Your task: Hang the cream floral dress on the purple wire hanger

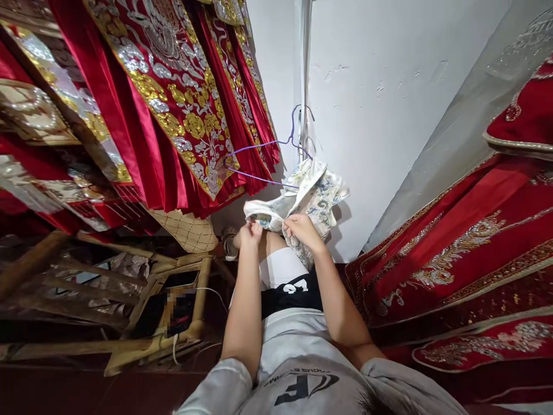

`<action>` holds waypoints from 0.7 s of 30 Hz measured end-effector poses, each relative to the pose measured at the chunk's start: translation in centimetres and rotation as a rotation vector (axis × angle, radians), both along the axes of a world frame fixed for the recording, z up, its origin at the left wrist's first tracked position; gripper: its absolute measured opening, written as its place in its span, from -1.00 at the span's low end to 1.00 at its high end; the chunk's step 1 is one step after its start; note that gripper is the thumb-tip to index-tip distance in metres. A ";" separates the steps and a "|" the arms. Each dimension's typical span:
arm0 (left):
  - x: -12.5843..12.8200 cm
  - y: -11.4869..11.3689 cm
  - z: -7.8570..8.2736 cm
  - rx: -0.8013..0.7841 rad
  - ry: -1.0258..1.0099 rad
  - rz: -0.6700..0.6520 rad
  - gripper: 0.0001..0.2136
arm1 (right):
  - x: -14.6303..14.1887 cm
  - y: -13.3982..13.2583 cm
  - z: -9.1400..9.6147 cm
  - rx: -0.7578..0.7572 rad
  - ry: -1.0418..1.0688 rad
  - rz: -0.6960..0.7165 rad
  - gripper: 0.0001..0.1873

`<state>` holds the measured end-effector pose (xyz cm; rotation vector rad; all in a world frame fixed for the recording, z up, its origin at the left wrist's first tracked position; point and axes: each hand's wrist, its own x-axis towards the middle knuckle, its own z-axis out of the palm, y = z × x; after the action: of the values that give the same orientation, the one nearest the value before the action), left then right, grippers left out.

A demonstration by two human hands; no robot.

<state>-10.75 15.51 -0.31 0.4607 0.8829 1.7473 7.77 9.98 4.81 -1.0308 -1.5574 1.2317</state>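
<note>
A white floral garment point(322, 199) hangs by one side from a thin purple hanger point(259, 144), whose hook is up at a metal pole. The hanger's left arm is bare. My left hand point(251, 231) pinches the garment's edge at its left end, below that bare arm. With closed fingers my right hand point(300, 226) grips the edge nearer the middle, and a small opening in the cloth shows between the two hands. The lower part of the garment falls behind my right hand and is partly hidden.
Red embroidered garments point(194, 109) hang at the left, and more red beaded ones point(453, 259) at the right. A bamboo chair point(196, 300) with dark items and a white cable stands at lower left. The metal pole point(303, 63) runs along a white wall point(389, 98).
</note>
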 end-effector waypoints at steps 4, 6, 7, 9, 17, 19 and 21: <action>2.3 -2.4 -1.8 -0.077 -0.244 -0.083 -0.67 | 2.9 -0.4 0.0 -0.092 -0.251 0.209 -0.78; 2.4 -3.0 -0.4 0.040 -0.290 -0.100 -0.73 | 4.2 -0.3 -0.3 -0.130 -0.306 0.239 -0.79; 2.3 -3.3 0.6 0.134 -0.254 -0.110 -0.77 | 4.6 -0.2 -0.4 -0.127 -0.296 0.221 -0.78; 2.5 -4.2 2.8 0.307 -0.091 -0.168 -0.86 | 4.7 0.0 -0.6 -0.065 -0.210 0.104 -0.70; 7.4 -9.6 7.5 0.630 0.866 -0.374 -0.75 | 2.5 -0.6 0.6 -0.180 0.390 0.012 -0.35; 8.0 -10.2 7.8 0.698 0.935 -0.329 -0.78 | 2.9 -1.0 1.0 -0.195 0.482 -0.024 -0.37; 7.9 -10.0 8.1 0.709 0.954 -0.264 -0.74 | 3.4 -1.3 1.5 -0.212 0.533 -0.057 -0.44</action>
<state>-2.87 5.49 7.77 1.8897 0.7323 1.5184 11.19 8.72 6.27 -0.7804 -0.9973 1.5049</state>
